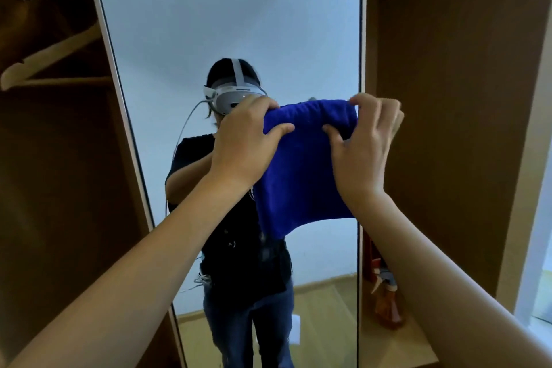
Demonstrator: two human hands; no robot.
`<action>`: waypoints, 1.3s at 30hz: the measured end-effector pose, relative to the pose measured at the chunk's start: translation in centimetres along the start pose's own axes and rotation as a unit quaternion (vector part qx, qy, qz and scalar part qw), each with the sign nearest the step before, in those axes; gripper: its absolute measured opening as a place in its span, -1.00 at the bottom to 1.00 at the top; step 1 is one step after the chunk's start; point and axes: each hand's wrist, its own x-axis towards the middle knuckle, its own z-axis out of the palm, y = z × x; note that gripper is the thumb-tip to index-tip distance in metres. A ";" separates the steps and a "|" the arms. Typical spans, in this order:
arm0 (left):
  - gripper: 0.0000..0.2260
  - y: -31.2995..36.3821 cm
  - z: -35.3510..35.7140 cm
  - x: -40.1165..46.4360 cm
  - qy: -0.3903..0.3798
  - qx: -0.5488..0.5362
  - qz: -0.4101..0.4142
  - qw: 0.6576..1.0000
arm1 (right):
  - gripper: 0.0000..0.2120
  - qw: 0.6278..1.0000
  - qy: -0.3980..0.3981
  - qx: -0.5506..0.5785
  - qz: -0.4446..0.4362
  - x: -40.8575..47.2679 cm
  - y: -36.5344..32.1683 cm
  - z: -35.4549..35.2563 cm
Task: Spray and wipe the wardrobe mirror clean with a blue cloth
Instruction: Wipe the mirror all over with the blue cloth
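The light was dim and cool, strongest from a pale window strip (537,263) at the right edge. The wardrobe interior (53,158) lay in deep brown shadow, its hanger (50,60) soft and blurred. The mirror (227,24) glowed an even blue-grey without glare. Wide-angle distortion bowed the mirror's frame.

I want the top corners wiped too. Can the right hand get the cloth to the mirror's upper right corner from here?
Probably yes: the right hand grips the blue cloth before the mirror, with nothing between it and that corner, though the stretch upward is long.
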 end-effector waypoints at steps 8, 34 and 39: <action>-0.74 -0.6 0.3 0.0 0.007 0.025 0.051 0.998 | -0.69 0.996 -0.026 -0.067 -0.051 -3.3 -1.5 2.2; -0.70 -8.0 -3.0 -9.3 0.180 0.156 0.016 0.971 | -0.58 0.984 -0.044 -0.101 -0.140 -4.0 0.6 4.8; -0.54 -9.4 -3.7 -13.5 0.206 0.077 -0.130 0.967 | -0.51 0.976 -0.116 -0.124 -0.134 -9.2 1.9 3.5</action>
